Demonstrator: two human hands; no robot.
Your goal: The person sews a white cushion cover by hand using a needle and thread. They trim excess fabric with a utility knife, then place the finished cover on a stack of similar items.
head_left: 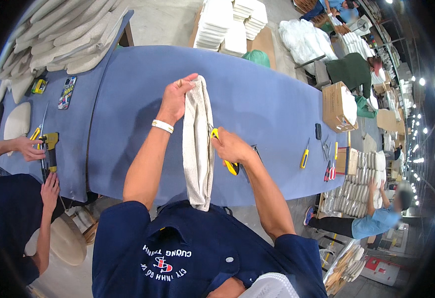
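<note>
A beige fabric-covered seat cushion (pixel 196 144) stands on its edge in front of me, its long narrow side with a folded seam turned up. My left hand (pixel 177 98) is closed on its far end, thumb and fingers pinching the fabric. In my right hand (pixel 231 148) is a yellow-and-black-handled hand tool (pixel 233 169), which looks like pliers. Its metal tip touches the cushion's right side near the seam. Behind my right wrist lies a dark tool (pixel 256 151), mostly hidden.
On the blue table (pixel 277 109), a yellow screwdriver (pixel 305 155), red-handled scissors (pixel 332 172) and a cardboard box (pixel 337 107) sit to the right. At left, a co-worker's hands (pixel 31 149) hold a staple gun (pixel 51 144). Stacked cushions (pixel 73 35) and a phone (pixel 67 93) are beyond.
</note>
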